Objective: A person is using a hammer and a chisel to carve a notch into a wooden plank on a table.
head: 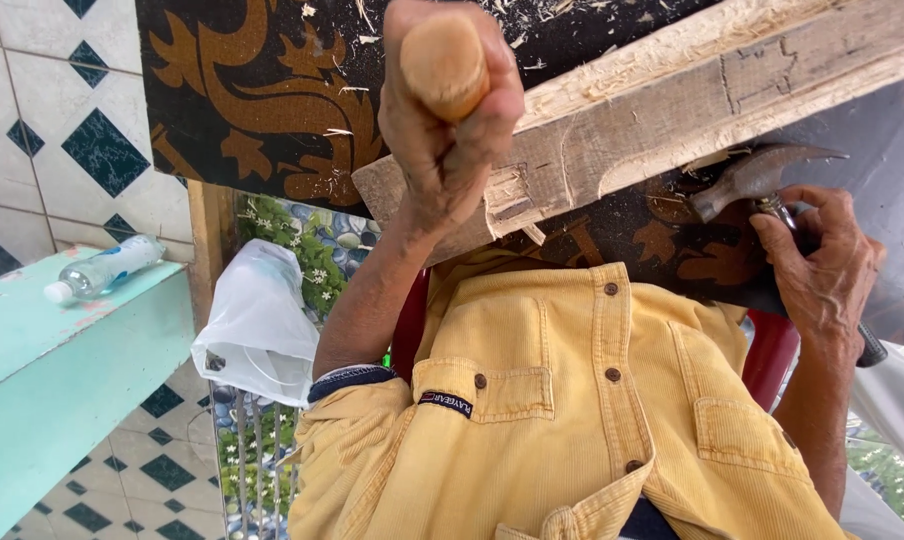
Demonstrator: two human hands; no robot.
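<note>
Head view: left hand (pixel 442 130) is closed in a fist round a tool with a round, pale wooden handle (pixel 444 62), whose blunt end points up at the camera; the fingers wrap it fully, and the tool's working end is hidden beneath the hand. That hand sits over the near end of a long wooden plank (pixel 672 110), which runs slantwise from the middle of the picture up to the top right corner. The plank's face shows pencilled outlines and fresh cuts, with a chopped-out notch just beside the left hand. Right hand (pixel 822 270) lies well apart from the left, below the plank on the right; its fingers are curled tight about the dark grip of a claw hammer (pixel 757 178), whose steel head lies just beside the plank's lower edge. I cannot tell whether the head touches the wood.

The plank rests on a surface covered by a dark cloth (pixel 262 90) with a brown leaf pattern, strewn with wood shavings. A yellow corduroy shirt (pixel 572 420) fills the lower middle. At the left a clear plastic bottle (pixel 102 268) lies on its side on a pale green ledge (pixel 52 380), and a white plastic bag (pixel 257 325) hangs between ledge and shirt. White floor tiles (pixel 52 130) with dark diamonds show around them
</note>
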